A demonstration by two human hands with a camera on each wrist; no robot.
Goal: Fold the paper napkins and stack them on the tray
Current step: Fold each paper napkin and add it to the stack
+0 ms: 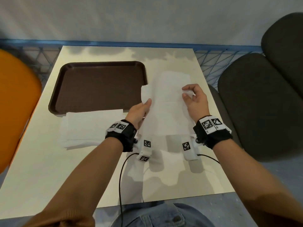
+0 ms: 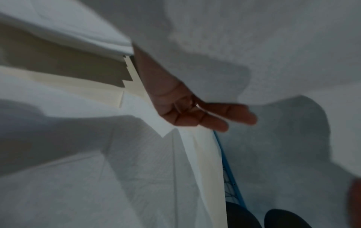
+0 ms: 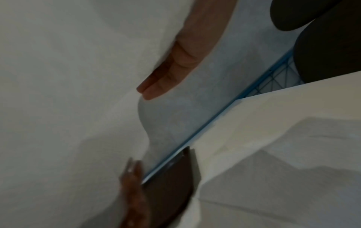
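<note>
white napkin (image 1: 165, 102) between both raised hands

Cream table (image 1: 49, 161), grey wall (image 1: 147, 17), dark chairs (image 1: 259, 102), orange chair (image 1: 14, 99)

From the head we look down on the table (image 1: 41, 169). Our two wrist cameras look very near along the fingers, from under the lifted napkin (image 1: 165, 108), which all views share.
</note>
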